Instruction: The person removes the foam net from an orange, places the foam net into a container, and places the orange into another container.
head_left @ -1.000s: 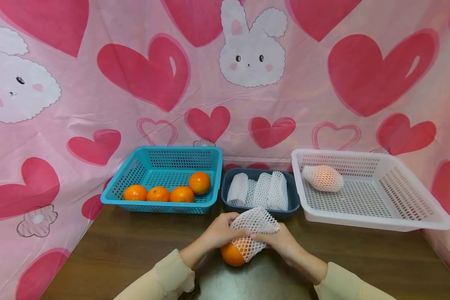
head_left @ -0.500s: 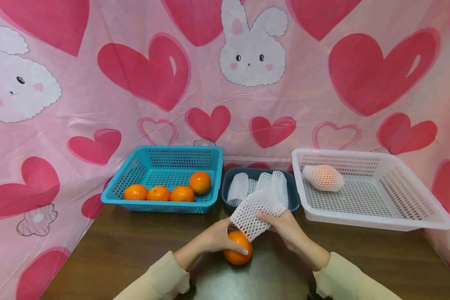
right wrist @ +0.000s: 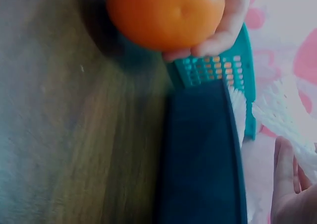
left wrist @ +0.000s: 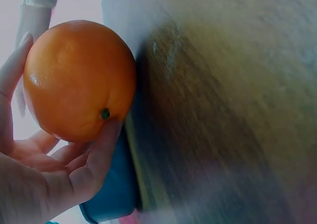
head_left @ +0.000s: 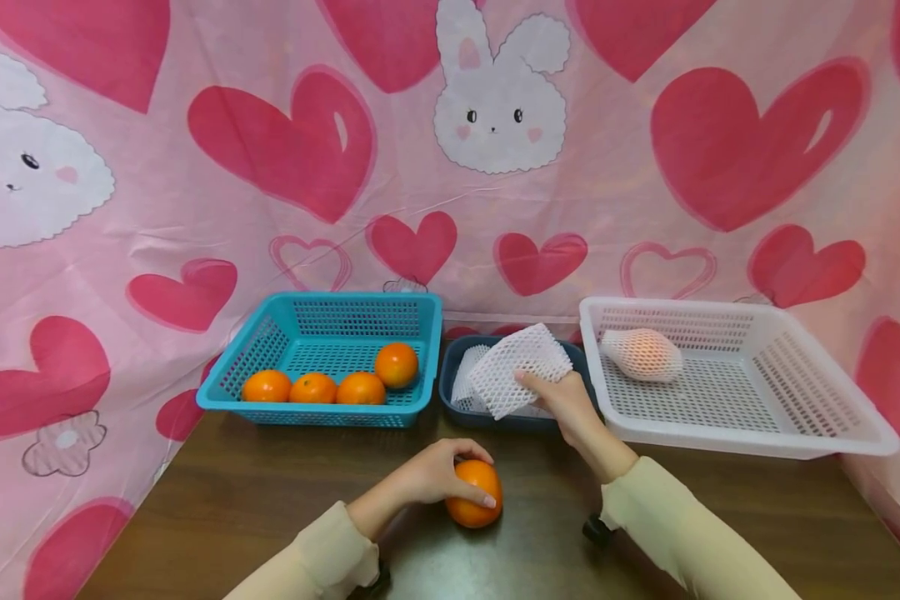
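Observation:
My left hand (head_left: 429,473) grips a bare orange (head_left: 483,483) low over the table, thumb on the near side and fingers round the far side. In the left wrist view the orange (left wrist: 79,75) shows its green stem end between thumb and fingers. Pinched in my right hand (head_left: 572,406) is a white foam fruit net (head_left: 516,371), flat, held above the dark blue tray (head_left: 457,414). More white nets (head_left: 467,375) lie in that tray, partly hidden behind the held one. The right wrist view catches only the edge of the held net (right wrist: 285,110).
A teal basket (head_left: 322,333) with several oranges (head_left: 361,388) stands at the back left. At the back right, a white basket (head_left: 750,446) holds one net-wrapped orange (head_left: 645,355). A pink printed cloth (head_left: 405,167) hangs behind the wooden table (head_left: 255,500).
The foam net has come off the orange. My right hand has carried it up and away, over the dark blue tray, while my left hand keeps hold of the orange near the same spot.

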`<state>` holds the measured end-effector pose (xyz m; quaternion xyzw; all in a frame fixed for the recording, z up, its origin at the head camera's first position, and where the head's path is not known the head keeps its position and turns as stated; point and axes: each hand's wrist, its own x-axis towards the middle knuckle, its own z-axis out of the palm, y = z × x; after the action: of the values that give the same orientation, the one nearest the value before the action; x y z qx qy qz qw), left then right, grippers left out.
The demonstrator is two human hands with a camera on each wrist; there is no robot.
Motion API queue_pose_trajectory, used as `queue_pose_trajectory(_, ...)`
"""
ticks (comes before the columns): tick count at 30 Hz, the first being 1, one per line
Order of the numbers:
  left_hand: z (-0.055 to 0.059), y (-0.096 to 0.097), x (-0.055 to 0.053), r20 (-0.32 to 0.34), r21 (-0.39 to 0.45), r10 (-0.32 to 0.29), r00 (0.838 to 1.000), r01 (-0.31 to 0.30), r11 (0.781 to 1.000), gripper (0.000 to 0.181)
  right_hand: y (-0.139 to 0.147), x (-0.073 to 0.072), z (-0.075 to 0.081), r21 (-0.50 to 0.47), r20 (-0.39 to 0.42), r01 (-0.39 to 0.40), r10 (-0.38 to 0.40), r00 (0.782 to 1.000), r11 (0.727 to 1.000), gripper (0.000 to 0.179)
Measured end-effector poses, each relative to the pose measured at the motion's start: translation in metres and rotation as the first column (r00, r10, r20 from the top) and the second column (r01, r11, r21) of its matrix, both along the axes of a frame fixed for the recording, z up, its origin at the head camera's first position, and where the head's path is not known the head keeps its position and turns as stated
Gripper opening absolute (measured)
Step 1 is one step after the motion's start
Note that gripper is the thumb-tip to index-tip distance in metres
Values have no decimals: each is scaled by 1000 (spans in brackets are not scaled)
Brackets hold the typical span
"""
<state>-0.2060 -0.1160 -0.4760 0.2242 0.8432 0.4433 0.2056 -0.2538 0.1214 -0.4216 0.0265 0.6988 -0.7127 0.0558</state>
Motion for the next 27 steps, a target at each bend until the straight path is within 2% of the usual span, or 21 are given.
queue_pose_trajectory(2,-16,-1,-9,-3,-5,-3,1000,3,1000,53,-1,-7,-3,12,8,5,-5,1000,1000,48)
queue_pose_trajectory(5,-26,0,-15,-14,-11,-2,1000,2,1000,54,-2,-15,-6,20,32,17,-18,999,1000,48)
queue_pose_trajectory(8,-10,2,-8,-5,-15,10,1000,-10,1000,52,-2,-22,-10,-13,56,-2,3,998,1000,46)
queue_pose_trajectory(10,9,4,1,13,-11,16,1000,-16,1000,47,-2,-26,-11,-52,55,-36,39,998,998,44)
queue_pose_trajectory(12,17,5,5,6,-7,12,1000,-12,1000,44,-3,-27,-12,-85,52,-67,72,996,994,43)
queue_pose_trajectory(14,16,5,4,6,-5,5,1000,-5,1000,45,-3,-28,-11,-111,46,-87,93,995,990,47)
queue_pose_trajectory(15,12,4,2,6,-2,1,1000,-1,1000,45,-3,-27,-10,-114,45,-92,98,994,989,50)
queue_pose_trajectory(17,-9,2,-8,-3,-4,-12,1000,12,1000,48,-2,-26,-9,-112,57,-66,73,996,992,69)
queue_pose_trajectory(18,-16,1,-12,24,5,-4,1000,4,1000,48,-2,-26,-8,-97,59,-46,52,997,994,79)
queue_pose_trajectory(20,-42,-2,-25,35,21,-10,999,9,1000,50,-1,-24,-7,-29,50,7,-5,999,1000,96)
queue_pose_trajectory(22,-63,-5,-36,47,31,-15,999,14,999,50,-1,-23,-6,84,26,79,-82,996,993,107)
queue_pose_trajectory(25,-75,-7,-44,46,44,-25,999,23,999,51,-4,-20,-6,226,-70,159,-147,987,961,106)
queue_pose_trajectory(27,-75,-7,-44,40,50,-30,999,28,998,50,-6,-18,-7,277,-152,199,-161,975,940,103)
